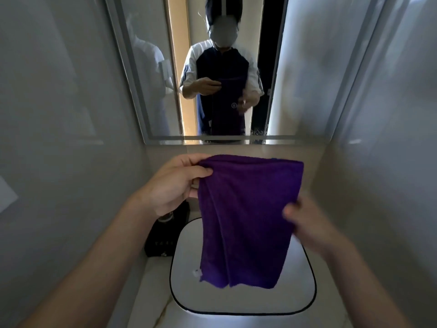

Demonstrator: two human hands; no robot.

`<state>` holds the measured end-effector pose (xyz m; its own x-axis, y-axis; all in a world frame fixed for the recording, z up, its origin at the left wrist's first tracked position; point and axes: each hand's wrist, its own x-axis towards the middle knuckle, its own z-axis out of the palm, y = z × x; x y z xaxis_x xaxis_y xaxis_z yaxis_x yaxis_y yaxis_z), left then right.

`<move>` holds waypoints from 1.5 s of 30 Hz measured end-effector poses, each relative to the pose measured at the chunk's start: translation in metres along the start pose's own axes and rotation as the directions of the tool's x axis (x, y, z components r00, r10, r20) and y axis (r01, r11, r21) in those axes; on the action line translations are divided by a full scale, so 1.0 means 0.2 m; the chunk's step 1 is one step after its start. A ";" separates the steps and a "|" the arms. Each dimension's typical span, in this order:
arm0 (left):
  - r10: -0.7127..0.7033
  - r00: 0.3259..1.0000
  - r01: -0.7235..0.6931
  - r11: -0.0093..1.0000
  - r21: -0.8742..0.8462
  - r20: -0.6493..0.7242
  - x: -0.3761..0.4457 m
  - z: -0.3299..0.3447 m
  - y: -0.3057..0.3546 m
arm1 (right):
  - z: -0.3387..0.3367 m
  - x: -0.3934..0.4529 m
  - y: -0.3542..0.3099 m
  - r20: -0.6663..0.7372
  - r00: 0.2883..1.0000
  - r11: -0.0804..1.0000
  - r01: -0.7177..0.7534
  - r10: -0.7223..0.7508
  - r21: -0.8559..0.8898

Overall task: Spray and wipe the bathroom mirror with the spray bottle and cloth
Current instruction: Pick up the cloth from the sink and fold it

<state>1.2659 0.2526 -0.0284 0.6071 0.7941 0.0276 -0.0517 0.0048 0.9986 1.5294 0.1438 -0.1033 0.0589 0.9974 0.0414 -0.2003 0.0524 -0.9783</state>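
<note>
I hold the purple terry cloth hanging above the white basin: my left hand pinches its top corner, my right hand grips its side edge. Droplets bead the lower strip of the wall-mounted, metal-framed mirror, so I judge spraying begun and wiping not yet started; I see no spray bottle.

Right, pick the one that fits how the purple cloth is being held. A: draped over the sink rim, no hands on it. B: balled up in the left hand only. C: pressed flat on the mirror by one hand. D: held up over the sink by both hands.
D: the left hand pinches the purple cloth at its top corner, the right hand grips its side edge, and it hangs above the sink.
</note>
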 end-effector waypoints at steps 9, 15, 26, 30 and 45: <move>-0.252 0.914 0.235 0.968 -0.092 -0.319 0.07 -0.16 -0.27 | 0.08 -0.08 0.40 -0.113 0.944 0.887 -0.331 0.311 -0.321; -0.482 0.792 0.214 0.795 -0.568 -0.376 0.09 -0.20 -0.63 | 0.24 -0.08 0.34 -0.231 0.916 0.943 -0.334 0.326 0.008; -0.662 0.749 0.385 0.446 -0.808 -0.009 -0.18 0.20 -0.94 | 0.37 -0.04 0.13 -0.240 0.959 0.987 -0.130 0.149 0.091; -0.659 0.752 0.253 0.327 -0.911 -0.028 -0.23 0.32 -0.92 | 0.38 -0.02 0.12 -0.316 0.939 0.991 -0.124 0.135 0.054; -0.392 0.914 0.237 0.729 -0.643 -0.107 -0.19 0.16 -0.81 | 0.20 -0.03 0.12 -0.428 0.886 0.974 -0.219 0.176 -0.052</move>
<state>1.2773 0.2017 -0.1899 0.4902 0.7889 -0.3706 -0.4034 0.5822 0.7059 1.4855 0.1415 -0.1194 0.4355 0.8722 -0.2228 -0.1570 -0.1701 -0.9728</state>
